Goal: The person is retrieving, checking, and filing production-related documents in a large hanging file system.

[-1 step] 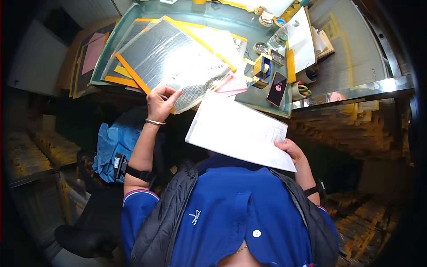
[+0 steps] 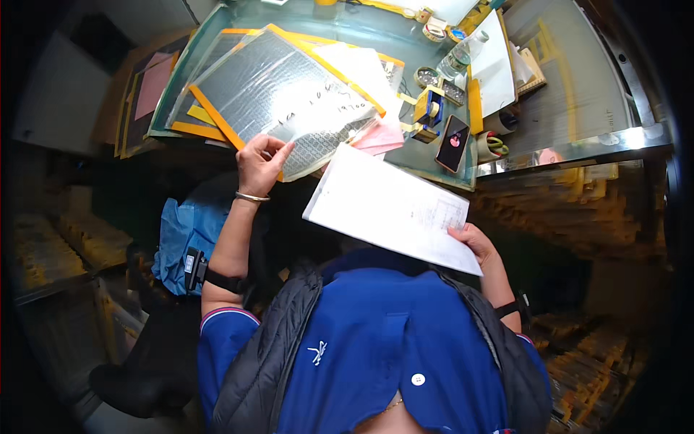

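Note:
My left hand [image 2: 262, 159] is closed, thumb against fingers, on the near corner of a clear, orange-edged film sheet [image 2: 278, 83]. A fine dark pattern and some handwriting show on this sheet, which lies over other orange-edged sheets on the glass-topped table. In my right hand [image 2: 473, 242] is a stack of white paper [image 2: 383, 202], gripped at its right edge with the thumb on top. The papers are tilted in front of my body, their far corner close to the table edge. A pink paper [image 2: 379, 137] lies just beyond them.
On the glass table [image 2: 405, 163] are a phone [image 2: 452, 143], a blue-and-yellow tape dispenser [image 2: 429, 108], a clear bottle [image 2: 455, 61] and tape rolls [image 2: 434, 29]. A white board [image 2: 494, 65] stands at the right. A blue bag [image 2: 181, 246] sits below my left forearm.
The glare on the film sheet has lessened, so more of its handwriting shows. The paper stack's tilt has shifted slightly; both hands keep their grips.

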`<state>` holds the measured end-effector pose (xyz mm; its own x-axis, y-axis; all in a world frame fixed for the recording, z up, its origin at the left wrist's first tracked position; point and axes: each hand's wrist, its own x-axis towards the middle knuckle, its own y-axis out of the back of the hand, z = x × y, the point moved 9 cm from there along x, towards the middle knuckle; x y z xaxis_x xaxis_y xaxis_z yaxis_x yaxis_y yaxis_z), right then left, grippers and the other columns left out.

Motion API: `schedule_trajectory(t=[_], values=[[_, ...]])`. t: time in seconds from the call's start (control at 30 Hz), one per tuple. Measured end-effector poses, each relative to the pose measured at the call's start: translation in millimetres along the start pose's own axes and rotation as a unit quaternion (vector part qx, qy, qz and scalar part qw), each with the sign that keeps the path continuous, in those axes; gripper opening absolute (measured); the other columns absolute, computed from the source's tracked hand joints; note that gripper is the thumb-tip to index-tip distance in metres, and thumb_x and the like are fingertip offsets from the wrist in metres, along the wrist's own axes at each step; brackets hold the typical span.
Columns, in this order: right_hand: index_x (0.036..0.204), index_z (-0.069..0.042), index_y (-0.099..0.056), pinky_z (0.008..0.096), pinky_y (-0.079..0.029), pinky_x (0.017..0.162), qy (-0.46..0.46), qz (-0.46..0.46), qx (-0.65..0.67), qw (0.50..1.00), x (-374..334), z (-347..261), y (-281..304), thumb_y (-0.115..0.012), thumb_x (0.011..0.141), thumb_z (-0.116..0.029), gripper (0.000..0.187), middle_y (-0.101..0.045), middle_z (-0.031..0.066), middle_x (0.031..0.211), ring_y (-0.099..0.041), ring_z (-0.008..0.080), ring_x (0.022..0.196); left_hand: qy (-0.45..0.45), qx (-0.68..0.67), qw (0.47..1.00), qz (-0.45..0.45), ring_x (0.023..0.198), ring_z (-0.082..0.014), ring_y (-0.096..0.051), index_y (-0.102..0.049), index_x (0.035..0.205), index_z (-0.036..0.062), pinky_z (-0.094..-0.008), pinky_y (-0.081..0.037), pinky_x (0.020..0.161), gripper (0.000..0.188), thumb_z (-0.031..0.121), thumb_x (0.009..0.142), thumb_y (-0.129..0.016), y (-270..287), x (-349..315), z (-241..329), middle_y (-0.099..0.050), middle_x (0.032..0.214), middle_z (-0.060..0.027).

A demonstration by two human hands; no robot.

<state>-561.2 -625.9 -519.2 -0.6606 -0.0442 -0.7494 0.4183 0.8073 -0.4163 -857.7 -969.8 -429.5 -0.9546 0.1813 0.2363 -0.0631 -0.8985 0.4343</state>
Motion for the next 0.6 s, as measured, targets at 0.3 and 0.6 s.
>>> schedule_trajectory(t=[0.3, 0.6], values=[[0.115, 0.006, -0.052, 0.0334, -0.051, 0.082, 0.014, 0.003, 0.024, 1.0, 14, 6, -2, -0.061, 0.082, -0.005, 0.036, -0.06, 0.0151, 0.108, -0.062, 0.0219, 0.093, -0.138, 0.011, 0.988, 0.071, 0.047, -0.0092, -0.05, -0.059, 0.067, 0.0046, -0.0215, -0.04, 0.044, 0.015, 0.002, 0.071, -0.073, 14, -10, 23, -0.055, 0.064, -0.0035], [0.115, 0.003, -0.052, 0.0306, -0.053, 0.075, 0.088, 0.091, -0.025, 0.992, 38, 3, -22, -0.061, 0.085, -0.014, 0.035, -0.061, 0.011, 0.106, -0.062, 0.0182, 0.089, -0.159, 0.025, 0.984, 0.078, 0.051, -0.0099, -0.051, -0.058, 0.07, 0.004, -0.0207, -0.042, 0.046, 0.015, -0.002, 0.07, -0.072, 17, -27, 12, -0.058, 0.069, -0.0046]])
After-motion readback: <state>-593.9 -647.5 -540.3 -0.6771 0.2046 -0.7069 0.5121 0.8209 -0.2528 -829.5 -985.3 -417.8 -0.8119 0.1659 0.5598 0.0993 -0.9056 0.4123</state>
